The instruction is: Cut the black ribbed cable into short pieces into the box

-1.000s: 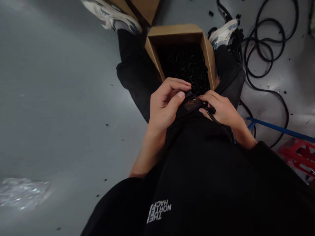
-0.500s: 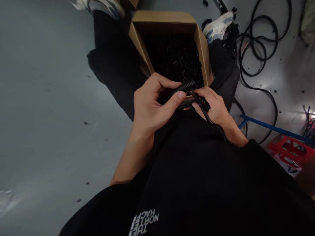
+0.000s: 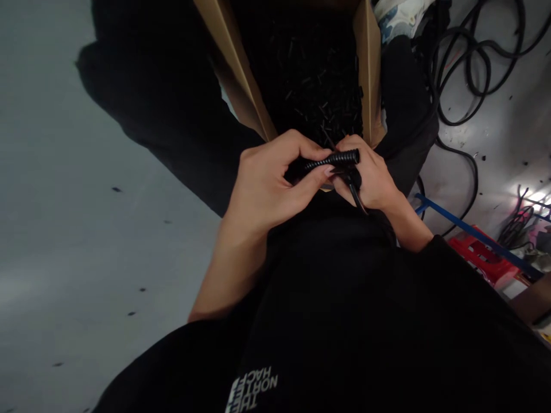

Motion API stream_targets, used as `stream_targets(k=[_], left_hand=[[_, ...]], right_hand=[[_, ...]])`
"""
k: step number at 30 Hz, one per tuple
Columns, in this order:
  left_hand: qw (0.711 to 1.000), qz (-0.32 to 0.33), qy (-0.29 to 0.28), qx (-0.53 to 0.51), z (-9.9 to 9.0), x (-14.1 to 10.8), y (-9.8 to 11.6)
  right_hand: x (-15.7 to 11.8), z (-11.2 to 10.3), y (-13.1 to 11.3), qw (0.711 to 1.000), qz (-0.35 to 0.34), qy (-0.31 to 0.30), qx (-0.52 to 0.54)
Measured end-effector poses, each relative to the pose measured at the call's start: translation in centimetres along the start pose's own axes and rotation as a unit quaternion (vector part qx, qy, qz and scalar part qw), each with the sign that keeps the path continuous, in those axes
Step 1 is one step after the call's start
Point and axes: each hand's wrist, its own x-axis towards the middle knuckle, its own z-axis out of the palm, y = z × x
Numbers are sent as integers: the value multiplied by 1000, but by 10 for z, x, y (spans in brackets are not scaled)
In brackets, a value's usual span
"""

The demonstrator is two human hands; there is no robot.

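A person sits with both bare hands held together over the lap, working on a coiled black cord (image 3: 336, 160). The coil lies crosswise between the hands, just in front of the near end of an open cardboard box (image 3: 368, 69).

The left hand (image 3: 269, 183) has its grip closed on the coil's left end, with the thumb lying along the top of the spirals. The right hand (image 3: 365, 175) has its grip clamped around the right end, close beside the left thumb. A straighter length of the cord (image 3: 357, 198) drops from the right hand toward the person's black sweatshirt (image 3: 327, 298), which has white lettering (image 3: 253, 387) near the bottom of the view.

The box stands between the legs of the person's black trousers (image 3: 404, 97) and is filled with a heap of short black pieces (image 3: 310, 74), too dim to identify exactly. A white and blue sneaker (image 3: 402, 14) shows beyond the box's right wall.

To the right, loops of thick black cable (image 3: 469, 63) lie on the grey floor (image 3: 86, 229). Farther down on that side, a blue bar (image 3: 473, 241) runs across a red plastic crate (image 3: 480, 258). Small dark bits (image 3: 116, 189) are scattered over the floor.
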Motion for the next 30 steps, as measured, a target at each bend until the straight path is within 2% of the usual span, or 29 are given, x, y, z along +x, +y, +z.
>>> stream_targets(k=[2, 6, 13, 18, 21, 23, 25, 27, 30], left_hand=[[1000, -2, 15, -14, 3, 1, -9], [998, -53, 9, -42, 9, 1, -29], [994, -103, 18, -41, 12, 9, -62], [991, -128, 6, -42, 19, 19, -102], [991, -129, -10, -46, 23, 23, -116], [991, -123, -31, -43, 22, 24, -115], [991, -113, -58, -35, 19, 22, -105], [991, -105, -76, -24, 13, 18, -89], [993, -97, -69, -9, 5, 11, -60]], right_hand=[[1, 7, 4, 1000, -2, 14, -9], [2, 18, 12, 998, 0, 49, -36], [17, 29, 29, 997, -11, 44, -64], [28, 45, 51, 998, 25, 19, -52], [30, 48, 59, 999, 38, 18, -19], [29, 43, 56, 999, 44, 6, 9], [28, 33, 46, 998, 53, -16, 25], [24, 20, 33, 997, 59, -29, 30], [17, 3, 11, 997, 53, -22, 45]])
